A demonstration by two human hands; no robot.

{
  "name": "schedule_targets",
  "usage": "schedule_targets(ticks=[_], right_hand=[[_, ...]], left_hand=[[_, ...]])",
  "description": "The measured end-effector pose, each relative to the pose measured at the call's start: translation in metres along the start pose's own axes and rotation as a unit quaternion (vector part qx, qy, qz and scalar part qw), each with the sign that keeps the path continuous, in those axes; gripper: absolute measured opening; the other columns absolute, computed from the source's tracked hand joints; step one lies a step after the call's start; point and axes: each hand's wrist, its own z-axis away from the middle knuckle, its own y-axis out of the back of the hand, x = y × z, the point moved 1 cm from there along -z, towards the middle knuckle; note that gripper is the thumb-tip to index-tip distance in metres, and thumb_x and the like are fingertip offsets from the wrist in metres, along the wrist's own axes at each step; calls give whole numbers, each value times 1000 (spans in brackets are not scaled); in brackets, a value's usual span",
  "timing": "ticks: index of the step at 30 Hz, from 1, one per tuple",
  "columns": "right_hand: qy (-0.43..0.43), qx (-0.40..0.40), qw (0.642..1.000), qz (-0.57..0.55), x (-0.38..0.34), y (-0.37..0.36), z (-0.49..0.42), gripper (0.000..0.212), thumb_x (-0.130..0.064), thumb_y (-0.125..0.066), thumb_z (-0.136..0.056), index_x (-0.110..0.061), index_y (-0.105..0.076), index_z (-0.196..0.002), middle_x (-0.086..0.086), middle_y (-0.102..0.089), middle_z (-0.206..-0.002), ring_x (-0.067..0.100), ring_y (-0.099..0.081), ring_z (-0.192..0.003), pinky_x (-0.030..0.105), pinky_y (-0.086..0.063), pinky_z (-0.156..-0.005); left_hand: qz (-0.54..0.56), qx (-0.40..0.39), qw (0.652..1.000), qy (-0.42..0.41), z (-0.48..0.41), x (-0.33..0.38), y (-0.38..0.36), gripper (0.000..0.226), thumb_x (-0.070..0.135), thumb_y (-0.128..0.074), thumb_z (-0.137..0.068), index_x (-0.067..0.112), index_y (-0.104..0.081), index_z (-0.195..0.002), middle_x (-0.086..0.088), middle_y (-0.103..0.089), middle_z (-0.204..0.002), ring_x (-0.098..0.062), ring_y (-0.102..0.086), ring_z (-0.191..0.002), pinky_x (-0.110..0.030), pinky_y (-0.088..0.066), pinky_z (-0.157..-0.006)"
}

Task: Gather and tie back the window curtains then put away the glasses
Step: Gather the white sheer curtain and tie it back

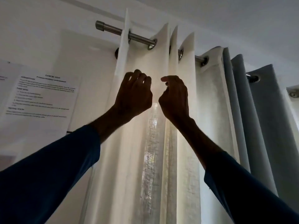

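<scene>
A cream curtain (140,143) hangs in folds by metal eyelets from a steel rod (113,30), gathered toward the rod's left end. Both my arms are raised in front of it, dark against the backlit fabric. My left hand (134,92) has its back to me, fingers curled, in front of the curtain's left folds. My right hand (174,96) is a hand's width to its right, fingers curled and the index finger pointing left. The fabric between them hangs straight. I cannot make out whether either hand grips the cloth. No glasses are in view.
A grey-blue curtain (252,110) hangs bunched on the same rod to the right of the cream one. A printed sheet of paper (43,96) is stuck on the white wall at the left. The ceiling runs just above the rod.
</scene>
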Motion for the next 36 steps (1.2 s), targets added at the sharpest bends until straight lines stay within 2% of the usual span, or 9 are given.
schedule_targets(ticks=[2, 7, 12, 16, 19, 25, 30, 33, 36], right_hand=[[-28, -37, 999, 15, -5, -12, -12, 37, -4, -55, -94, 0, -57, -131, 13, -60, -132, 28, -57, -122, 32, -47, -103], [-120, -105, 985, 60, -11, -32, -49, 72, -42, -62, -98, 0, -32, -149, 16, -41, -151, 30, -38, -141, 32, -33, -110], [-196, -68, 975, 79, -11, -46, -76, 58, -39, -69, -93, -4, -47, -133, 15, -51, -139, 33, -46, -131, 39, -42, -102], [-210, -55, 971, 102, -18, -51, -67, 29, -17, -68, -89, -6, -57, -113, 8, -58, -119, 22, -51, -100, 32, -42, -80], [-222, -42, 968, 107, -19, -58, -53, 10, -12, -66, -80, -6, -62, -87, 8, -66, -95, 24, -59, -83, 33, -53, -71], [-214, -3, 970, 117, -10, -54, -36, 22, -12, -68, -88, 2, -65, -71, 5, -60, -69, 2, -42, -56, 13, -31, -53], [-211, 2, 971, 114, -4, -55, -36, 26, -14, -71, -85, 5, -60, -71, 11, -63, -70, 9, -45, -57, 22, -33, -52], [-203, 1, 973, 111, 2, -56, -30, 26, -28, -79, -80, -6, -72, -91, 8, -74, -93, 25, -68, -80, 31, -57, -74], [-199, -9, 972, 128, 13, -49, -20, 40, -32, -81, -82, -14, -71, -115, 3, -74, -112, 24, -71, -97, 35, -58, -88]], left_hand=[[-38, 11, 999, 18, -7, -14, -1, 36, 21, -39, -84, 8, -64, -106, -10, -62, -124, -28, -48, -126, -42, -33, -108], [-68, 17, 992, 103, -25, -40, -12, 54, 21, -57, -79, 11, -46, -130, -26, -20, -158, -45, -17, -147, -60, -21, -115], [42, -7, 975, 218, -37, -59, -33, 97, 9, -76, -77, 5, -18, -154, -30, -23, -156, -40, -54, -126, -40, -56, -88], [112, -44, 969, 218, -30, -63, -39, 77, 3, -59, -91, -6, -12, -152, -22, -57, -124, -28, -64, -98, -32, -52, -78], [168, -45, 969, 177, -18, -62, -40, 44, -5, -46, -91, -2, -42, -135, -20, -55, -117, -29, -58, -99, -32, -46, -79], [280, -41, 942, 182, -11, -57, -56, 22, -5, -47, -92, 1, -53, -113, -15, -57, -108, -27, -56, -95, -31, -46, -75], [291, -17, 937, 190, -16, -55, -70, 21, -3, -48, -92, 1, -55, -112, -13, -59, -104, -24, -56, -89, -31, -47, -71], [301, -16, 934, 190, -20, -50, -78, 23, 0, -50, -93, 2, -56, -116, -14, -60, -109, -22, -54, -89, -34, -50, -75], [330, -43, 926, 178, -32, -41, -91, 29, 5, -56, -93, 2, -56, -121, -15, -60, -116, -24, -56, -94, -31, -47, -75]])
